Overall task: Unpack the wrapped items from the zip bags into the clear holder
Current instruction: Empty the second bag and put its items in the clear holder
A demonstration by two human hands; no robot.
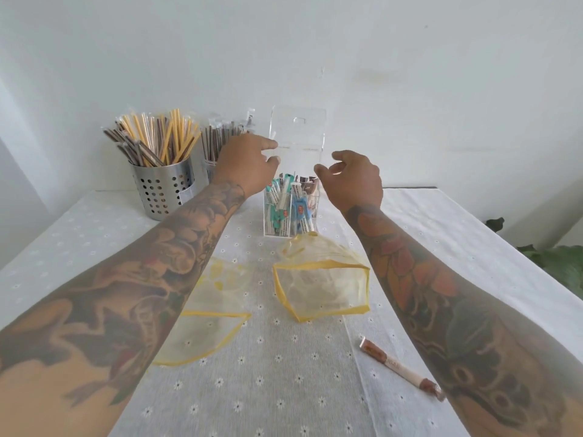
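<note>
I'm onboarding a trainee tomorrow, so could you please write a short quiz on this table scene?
1. True or false: both zip bags look empty.
2. Where does the stray sachet lie? A) in the holder B) on the cloth near the right forearm C) in a metal cup
3. Fill in: the metal cups hold wrapped ____.

Key: 1 true; 2 B; 3 straws. Both the left hand and the right hand reach to the holder with loosely curled fingers.
</note>
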